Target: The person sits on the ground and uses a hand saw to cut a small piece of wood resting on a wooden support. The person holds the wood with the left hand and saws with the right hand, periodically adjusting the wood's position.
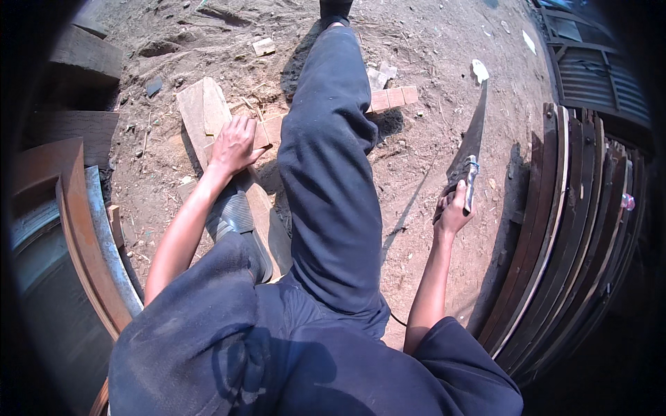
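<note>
My right hand point(454, 210) is closed round the handle of a hand saw point(474, 126), held out to the right of my leg. Its long blade points away from me over the dirt. My left hand point(237, 144) bears down, fingers bent and thumb out to the side, on a narrow reddish wooden plank point(395, 98) where it meets a thicker wooden board point(202, 105). That plank passes crosswise beneath my outstretched leg, which hides its middle. A grey ribbed thing point(236, 211) lies on the board's near part, just behind my left wrist; I cannot make out what it is.
Long dark wooden planks point(555, 229) stand in a row at the right. A brown curved wooden frame point(80, 222) stands at the left, below stacked timber point(87, 55). Wood offcuts point(263, 46) and a white scrap point(480, 71) lie on the dirt ground point(430, 41).
</note>
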### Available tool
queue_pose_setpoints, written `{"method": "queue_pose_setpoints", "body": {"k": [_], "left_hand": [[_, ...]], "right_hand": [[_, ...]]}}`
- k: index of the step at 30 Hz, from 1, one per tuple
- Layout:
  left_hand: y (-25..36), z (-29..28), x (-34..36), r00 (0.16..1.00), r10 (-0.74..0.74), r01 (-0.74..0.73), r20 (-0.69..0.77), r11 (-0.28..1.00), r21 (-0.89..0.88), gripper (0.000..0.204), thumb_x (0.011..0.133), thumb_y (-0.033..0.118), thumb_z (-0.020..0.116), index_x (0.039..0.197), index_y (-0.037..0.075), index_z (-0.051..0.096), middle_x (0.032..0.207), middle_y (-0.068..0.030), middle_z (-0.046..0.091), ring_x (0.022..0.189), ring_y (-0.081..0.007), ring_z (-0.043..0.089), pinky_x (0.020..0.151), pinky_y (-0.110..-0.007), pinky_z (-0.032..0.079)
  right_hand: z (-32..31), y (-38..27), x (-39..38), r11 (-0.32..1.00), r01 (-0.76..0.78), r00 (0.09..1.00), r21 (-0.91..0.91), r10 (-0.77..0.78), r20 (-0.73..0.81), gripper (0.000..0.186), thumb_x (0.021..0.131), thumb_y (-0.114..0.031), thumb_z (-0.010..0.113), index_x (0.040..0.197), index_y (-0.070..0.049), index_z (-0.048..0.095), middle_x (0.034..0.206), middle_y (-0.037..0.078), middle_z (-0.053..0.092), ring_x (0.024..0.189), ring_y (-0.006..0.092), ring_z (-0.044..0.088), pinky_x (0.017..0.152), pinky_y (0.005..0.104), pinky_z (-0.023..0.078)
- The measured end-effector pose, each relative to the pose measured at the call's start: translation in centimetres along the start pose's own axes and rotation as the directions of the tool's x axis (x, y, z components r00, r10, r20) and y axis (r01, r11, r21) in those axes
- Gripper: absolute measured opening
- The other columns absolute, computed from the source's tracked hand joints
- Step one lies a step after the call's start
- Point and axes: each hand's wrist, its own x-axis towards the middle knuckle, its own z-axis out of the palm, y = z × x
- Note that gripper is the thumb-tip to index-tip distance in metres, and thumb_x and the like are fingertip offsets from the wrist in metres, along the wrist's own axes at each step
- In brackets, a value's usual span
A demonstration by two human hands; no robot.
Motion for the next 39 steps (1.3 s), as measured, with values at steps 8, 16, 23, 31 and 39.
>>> {"method": "queue_pose_setpoints", "body": {"k": [8,16,23,31,39], "left_hand": [[-0.8,0.7,-0.7,0.981,0.038,-0.058,-0.188,0.993,-0.099,0.056,0.069,0.046,0.072,0.097,0.001,0.054,0.092,-0.0142,0.055,0.093,-0.0286,0.054,0.079,-0.038,0.041],[-2.3,-0.1,-0.9,0.989,0.043,-0.054,-0.144,0.996,-0.069,0.056,0.071,0.045,0.072,0.100,0.000,0.054,0.094,-0.0164,0.055,0.094,-0.0310,0.055,0.082,-0.040,0.043],[-3.5,-0.2,-1.2,0.983,-0.118,0.101,-0.141,0.987,-0.125,0.054,0.072,0.043,0.072,0.099,0.000,0.054,0.092,-0.0173,0.056,0.091,-0.0336,0.057,0.081,-0.042,0.046],[-4.7,-0.7,-0.4,0.994,-0.061,0.039,-0.095,0.976,-0.216,0.056,0.071,0.043,0.073,0.101,0.000,0.055,0.093,-0.0164,0.056,0.094,-0.0325,0.056,0.084,-0.041,0.045],[-4.7,-0.3,0.0,0.995,-0.073,0.063,-0.061,0.986,-0.154,0.059,0.072,0.045,0.071,0.106,0.001,0.053,0.094,-0.0165,0.055,0.099,-0.0321,0.055,0.087,-0.041,0.044]], "right_hand": [[-2.7,6.9,-2.8,0.986,-0.146,0.989,-0.075,0.143,-0.047,0.018,0.091,-0.010,0.054,0.074,-0.005,0.054,0.055,-0.002,0.045,0.041,0.0068,0.039,0.037,0.0235,0.029],[-2.5,7.2,-3.6,0.980,-0.084,0.994,-0.178,0.094,0.048,0.021,0.091,-0.015,0.058,0.073,-0.005,0.054,0.058,-0.001,0.047,0.044,0.0071,0.040,0.040,0.0239,0.031],[-2.2,9.2,-3.7,0.901,0.145,0.987,-0.408,-0.107,0.117,0.021,0.088,-0.012,0.057,0.073,0.003,0.058,0.058,0.007,0.052,0.054,0.0162,0.048,0.052,0.0342,0.038],[-0.7,8.3,-4.7,0.946,0.022,0.994,-0.323,0.013,0.106,0.020,0.088,-0.011,0.056,0.076,0.005,0.059,0.062,0.006,0.054,0.056,0.0142,0.049,0.052,0.0320,0.039],[-0.7,7.9,-4.4,0.961,0.022,0.995,-0.275,0.005,0.096,0.021,0.090,-0.013,0.054,0.080,0.005,0.060,0.068,0.006,0.057,0.061,0.0134,0.050,0.056,0.0311,0.041]]}}
